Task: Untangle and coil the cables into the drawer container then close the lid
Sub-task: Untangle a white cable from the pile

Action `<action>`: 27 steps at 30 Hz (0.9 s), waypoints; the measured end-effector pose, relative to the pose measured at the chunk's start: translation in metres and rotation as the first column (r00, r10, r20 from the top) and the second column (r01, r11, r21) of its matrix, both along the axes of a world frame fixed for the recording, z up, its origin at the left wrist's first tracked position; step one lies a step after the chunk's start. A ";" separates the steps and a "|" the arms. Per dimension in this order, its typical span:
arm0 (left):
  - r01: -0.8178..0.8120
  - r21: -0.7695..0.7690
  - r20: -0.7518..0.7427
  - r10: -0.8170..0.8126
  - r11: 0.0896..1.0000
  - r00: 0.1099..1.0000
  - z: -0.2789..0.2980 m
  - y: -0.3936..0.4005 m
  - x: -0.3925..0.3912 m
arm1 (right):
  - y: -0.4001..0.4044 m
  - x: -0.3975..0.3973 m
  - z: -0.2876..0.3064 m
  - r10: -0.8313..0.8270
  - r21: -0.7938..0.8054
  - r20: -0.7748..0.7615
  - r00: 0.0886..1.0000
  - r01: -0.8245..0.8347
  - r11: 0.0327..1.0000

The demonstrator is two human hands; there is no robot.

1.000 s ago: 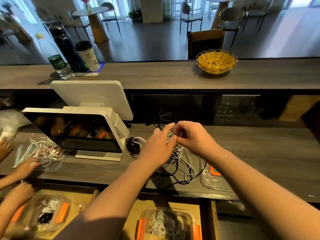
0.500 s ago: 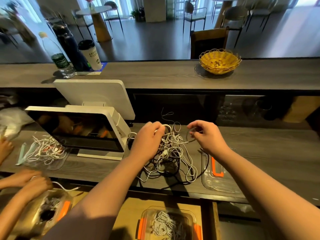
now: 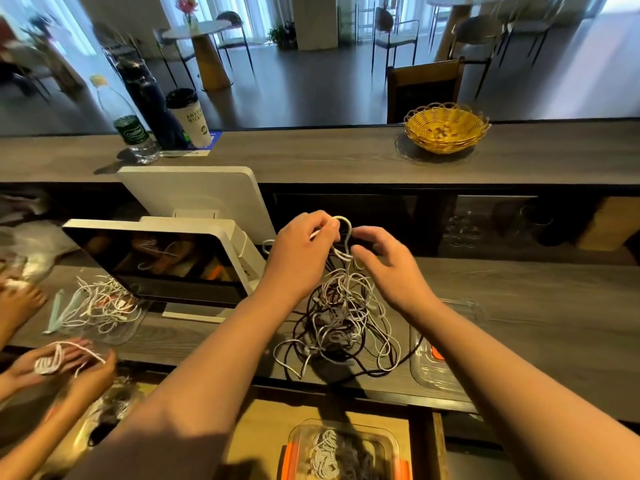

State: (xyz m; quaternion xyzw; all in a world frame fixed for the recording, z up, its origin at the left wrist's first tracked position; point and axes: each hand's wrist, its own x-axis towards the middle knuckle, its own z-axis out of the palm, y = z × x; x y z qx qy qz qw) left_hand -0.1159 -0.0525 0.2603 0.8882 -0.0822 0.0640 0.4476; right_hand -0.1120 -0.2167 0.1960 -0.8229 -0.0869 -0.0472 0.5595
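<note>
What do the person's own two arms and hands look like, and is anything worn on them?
Both forearms are bare as far as the picture shows; no sleeve, glove, watch, bracelet or ring is visible. The left hand and the right hand show no marks or bandage. A shadow darkens the left forearm near the lower edge.

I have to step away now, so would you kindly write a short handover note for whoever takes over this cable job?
Left hand: pinches a white cable loop lifted above the pile.
Right hand: fingers loosely curled beside the same loop; whether they grip it cannot be told.
Tangled cables, white and dark: on the lower counter between the forearms.
Lid: clear, orange clip, lying on the counter to the right of the pile.
Container: in the open drawer below, some coiled cables inside.
Done: a few cables coiled and stored.
Left: free and coil the rest, put them in the container, fit the lid.
</note>
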 end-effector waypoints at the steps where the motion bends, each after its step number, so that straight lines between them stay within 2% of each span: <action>1: 0.009 0.008 -0.008 -0.009 1.000 1.000 0.000 -0.001 -0.001 | 0.007 0.000 0.003 0.062 0.035 -0.024 0.998 -0.061 0.998; 3: 0.011 0.012 -0.012 -0.011 1.000 1.000 0.000 -0.002 -0.002 | 0.017 0.000 0.004 0.126 0.024 -0.054 0.991 -0.125 0.992; 5: -0.010 -0.005 0.008 0.010 1.000 1.000 0.002 -0.001 -0.004 | 0.021 0.002 -0.005 0.119 -0.014 -0.099 0.988 -0.121 0.993; 8: -0.057 -0.040 0.023 0.058 0.998 0.998 0.006 0.003 -0.004 | 0.016 0.005 -0.030 0.059 -0.108 -0.220 0.974 -0.084 0.991; 11: -0.094 -0.079 0.035 0.097 0.992 0.995 0.009 0.010 -0.006 | 0.001 0.006 -0.057 -0.041 -0.136 -0.311 0.949 -0.002 0.991; 15: -0.194 -0.238 -0.009 0.197 0.952 0.980 0.002 0.024 -0.007 | -0.027 0.006 -0.067 -0.114 -0.150 -0.324 0.939 0.068 0.986; 18: -0.281 -0.295 -0.060 0.276 0.913 0.959 -0.009 0.034 -0.004 | -0.041 0.012 -0.055 -0.167 -0.067 -0.265 0.950 0.154 0.986; 23: -0.375 -0.169 -0.210 0.338 0.912 0.917 -0.026 0.042 -0.001 | -0.043 0.025 -0.013 -0.182 0.153 -0.114 0.977 0.198 0.968; 25: -0.366 -0.060 -0.209 0.346 0.929 0.914 -0.030 0.044 0.001 | -0.040 0.028 0.003 -0.130 0.132 -0.063 0.990 0.137 0.982; 27: -0.330 0.107 -0.160 0.344 0.938 0.925 -0.034 0.046 0.005 | -0.038 0.028 0.015 -0.069 0.027 -0.012 0.998 0.069 0.997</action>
